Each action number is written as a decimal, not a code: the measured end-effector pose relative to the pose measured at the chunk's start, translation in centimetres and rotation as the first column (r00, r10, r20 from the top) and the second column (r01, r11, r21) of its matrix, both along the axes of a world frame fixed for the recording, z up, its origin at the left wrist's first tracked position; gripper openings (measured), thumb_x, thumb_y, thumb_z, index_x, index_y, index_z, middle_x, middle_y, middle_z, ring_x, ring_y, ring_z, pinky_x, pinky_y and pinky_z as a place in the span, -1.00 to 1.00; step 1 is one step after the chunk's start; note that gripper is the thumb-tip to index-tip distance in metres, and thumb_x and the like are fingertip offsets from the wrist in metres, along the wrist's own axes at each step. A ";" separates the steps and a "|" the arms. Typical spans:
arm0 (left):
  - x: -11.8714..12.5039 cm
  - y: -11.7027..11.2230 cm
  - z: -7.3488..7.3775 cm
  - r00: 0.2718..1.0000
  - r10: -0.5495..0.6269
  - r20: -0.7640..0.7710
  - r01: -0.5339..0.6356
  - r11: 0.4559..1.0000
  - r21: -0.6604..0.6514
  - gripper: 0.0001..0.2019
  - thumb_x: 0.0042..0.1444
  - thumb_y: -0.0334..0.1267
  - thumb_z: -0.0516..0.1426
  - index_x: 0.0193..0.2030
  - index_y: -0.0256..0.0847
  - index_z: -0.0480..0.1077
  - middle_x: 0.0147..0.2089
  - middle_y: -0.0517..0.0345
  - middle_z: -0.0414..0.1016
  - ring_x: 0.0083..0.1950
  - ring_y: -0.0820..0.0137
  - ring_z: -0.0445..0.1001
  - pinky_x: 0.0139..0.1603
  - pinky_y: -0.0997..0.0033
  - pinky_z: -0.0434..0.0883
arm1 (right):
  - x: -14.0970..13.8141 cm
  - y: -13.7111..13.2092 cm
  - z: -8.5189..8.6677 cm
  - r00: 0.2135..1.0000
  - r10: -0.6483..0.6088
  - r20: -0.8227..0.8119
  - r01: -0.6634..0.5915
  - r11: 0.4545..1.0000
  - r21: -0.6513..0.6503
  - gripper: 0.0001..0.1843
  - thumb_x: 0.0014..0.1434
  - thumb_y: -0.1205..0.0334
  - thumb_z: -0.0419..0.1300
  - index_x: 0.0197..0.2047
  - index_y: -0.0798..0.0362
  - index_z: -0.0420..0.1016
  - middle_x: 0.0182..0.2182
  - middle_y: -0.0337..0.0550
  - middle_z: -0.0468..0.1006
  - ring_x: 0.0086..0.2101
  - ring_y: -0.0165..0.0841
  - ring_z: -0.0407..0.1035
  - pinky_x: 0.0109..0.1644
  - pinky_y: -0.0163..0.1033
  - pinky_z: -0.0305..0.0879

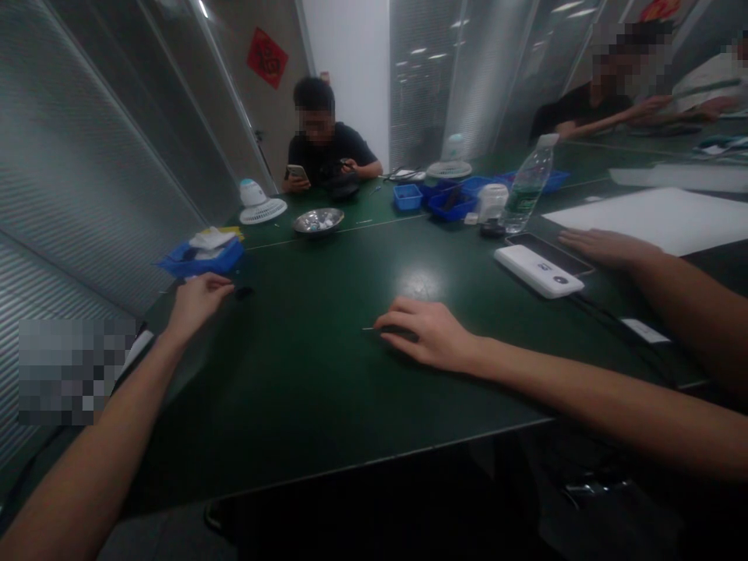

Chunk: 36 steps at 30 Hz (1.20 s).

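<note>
My right hand (pixel 429 331) rests on the green table (pixel 304 389), its fingers bent. A thin pale stick (pixel 368 329) pokes out from the fingertips; the part under the fingers is hidden, and its kind is too small to tell. Further left, my left hand (pixel 202 302) is held with thumb and fingers pressed together, near a blue tray (pixel 204 261) with white and yellow things in it. What the left fingers pinch, if anything, does not show. Just right of those fingertips is a small dark patch (pixel 244 293), blurred.
Another person's hand (pixel 611 248) lies beside a phone (pixel 552 253) and a white power bank (pixel 538 271). Beyond stand a bottle (pixel 527 187), blue baskets (pixel 407 197), a metal bowl (pixel 319 222) and a small white fan (pixel 262 210). A seated person (pixel 327 152) holds a phone.
</note>
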<state>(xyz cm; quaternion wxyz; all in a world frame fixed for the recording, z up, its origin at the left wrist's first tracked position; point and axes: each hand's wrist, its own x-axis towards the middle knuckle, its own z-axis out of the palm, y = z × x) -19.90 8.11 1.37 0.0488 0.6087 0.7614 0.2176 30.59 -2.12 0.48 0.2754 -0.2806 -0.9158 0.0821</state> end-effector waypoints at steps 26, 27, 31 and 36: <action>3.3 -0.4 -1.9 0.998 0.043 0.047 -0.049 0.989 0.138 -0.71 0.21 -0.11 0.23 -0.03 -0.19 0.61 -0.04 0.01 0.68 -0.02 0.15 0.63 0.13 0.21 0.50 | 0.0 0.0 0.0 1.000 0.016 0.014 -0.016 1.000 0.005 -0.75 0.44 0.16 0.17 0.11 0.04 0.52 -0.09 -0.08 0.51 -0.24 -0.34 0.42 -0.22 -0.25 0.33; 3.1 -0.4 -2.0 0.997 0.051 0.055 -0.058 0.989 0.136 -0.71 0.20 -0.10 0.24 -0.03 -0.19 0.62 -0.04 0.01 0.68 -0.03 0.15 0.63 0.12 0.21 0.50 | 0.0 0.0 0.0 1.000 0.015 0.015 -0.015 1.000 0.004 -0.74 0.44 0.16 0.17 0.11 0.04 0.52 -0.09 -0.09 0.51 -0.24 -0.34 0.43 -0.22 -0.24 0.33; 2.5 0.0 -2.4 0.991 0.093 0.095 -0.104 0.987 0.119 -0.66 0.15 -0.06 0.27 -0.03 -0.20 0.63 -0.06 -0.02 0.69 -0.05 0.14 0.64 0.09 0.20 0.52 | 0.0 0.0 0.0 1.000 0.016 0.020 -0.016 1.000 -0.001 -0.74 0.44 0.15 0.17 0.11 0.03 0.52 -0.09 -0.09 0.51 -0.24 -0.34 0.43 -0.23 -0.25 0.34; 2.2 0.5 -2.6 0.984 0.126 0.125 -0.131 0.991 0.033 -0.52 0.13 0.05 0.22 0.06 -0.22 0.61 -0.11 -0.07 0.69 -0.13 0.11 0.63 -0.07 0.18 0.55 | 0.0 -0.1 0.0 1.000 0.018 0.018 -0.018 1.000 0.006 -0.74 0.44 0.16 0.17 0.10 0.04 0.53 -0.09 -0.08 0.52 -0.25 -0.35 0.43 -0.23 -0.24 0.35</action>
